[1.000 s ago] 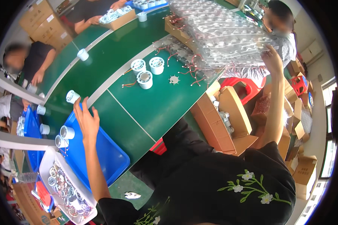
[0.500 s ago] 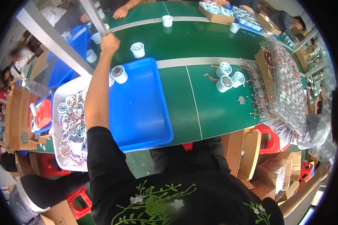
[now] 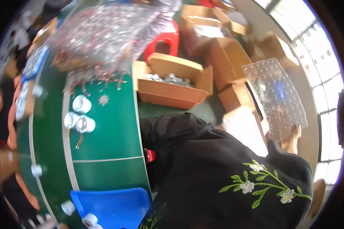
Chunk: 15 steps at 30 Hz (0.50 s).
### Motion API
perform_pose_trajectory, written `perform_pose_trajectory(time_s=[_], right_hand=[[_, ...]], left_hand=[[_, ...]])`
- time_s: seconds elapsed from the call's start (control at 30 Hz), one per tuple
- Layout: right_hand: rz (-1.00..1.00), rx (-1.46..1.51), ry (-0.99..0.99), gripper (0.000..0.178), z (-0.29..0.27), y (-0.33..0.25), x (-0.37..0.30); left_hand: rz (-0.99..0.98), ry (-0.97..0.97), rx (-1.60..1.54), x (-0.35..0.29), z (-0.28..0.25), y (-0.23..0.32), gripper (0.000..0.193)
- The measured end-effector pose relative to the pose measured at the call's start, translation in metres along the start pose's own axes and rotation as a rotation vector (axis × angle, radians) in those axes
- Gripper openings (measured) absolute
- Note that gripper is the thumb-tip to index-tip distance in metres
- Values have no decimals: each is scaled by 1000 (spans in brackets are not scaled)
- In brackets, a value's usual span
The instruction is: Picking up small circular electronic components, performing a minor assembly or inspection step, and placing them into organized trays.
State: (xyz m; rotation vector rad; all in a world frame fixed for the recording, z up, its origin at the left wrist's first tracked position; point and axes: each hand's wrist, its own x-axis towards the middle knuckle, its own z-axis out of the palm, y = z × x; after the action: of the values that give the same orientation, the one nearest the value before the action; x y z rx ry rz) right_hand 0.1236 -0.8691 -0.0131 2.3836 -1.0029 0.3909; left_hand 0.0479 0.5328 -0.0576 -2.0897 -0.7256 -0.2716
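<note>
On the right, my right hand [image 3: 295, 133] is closed at the lower corner of a clear plastic tray [image 3: 273, 95] with rows of moulded pockets. The tray is tilted up beside the cardboard boxes, and motion blur softens my fingers. My left hand is out of view. On the green table [image 3: 107, 147] at left stand three light-blue cup-shaped housings [image 3: 85, 124], one with thin wires trailing out. Near them lies a small star-shaped metal piece [image 3: 103, 100]. A blue plastic tray [image 3: 112, 200] sits at the lower edge, with another white cup-shaped part [image 3: 90, 220] at its corner.
A stack of clear blister trays [image 3: 101, 34] with red wires covers the table's far end. An open cardboard box [image 3: 172, 89] holds grey parts; more boxes [image 3: 227, 57] stand behind it. A red stool [image 3: 171, 40] is beside the table. Other people's arms [image 3: 12, 122] reach in at left.
My view has swung to the right, bringing the boxes and windows in. My left hand, earlier by the metal post, has left the picture. My right hand with the clear tray now shows plainly.
</note>
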Motion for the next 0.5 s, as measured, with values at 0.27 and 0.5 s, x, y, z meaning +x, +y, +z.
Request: perform_pose_trajectory(time_s=[0.27, 0.5], right_hand=[[348, -351, -5, 20, -152, 347, 36], [428, -499, -4, 19, -232, 408, 76]], left_hand=[[132, -49, -290, 0, -89, 143, 39], [91, -217, -294, -70, -86, 132, 46]])
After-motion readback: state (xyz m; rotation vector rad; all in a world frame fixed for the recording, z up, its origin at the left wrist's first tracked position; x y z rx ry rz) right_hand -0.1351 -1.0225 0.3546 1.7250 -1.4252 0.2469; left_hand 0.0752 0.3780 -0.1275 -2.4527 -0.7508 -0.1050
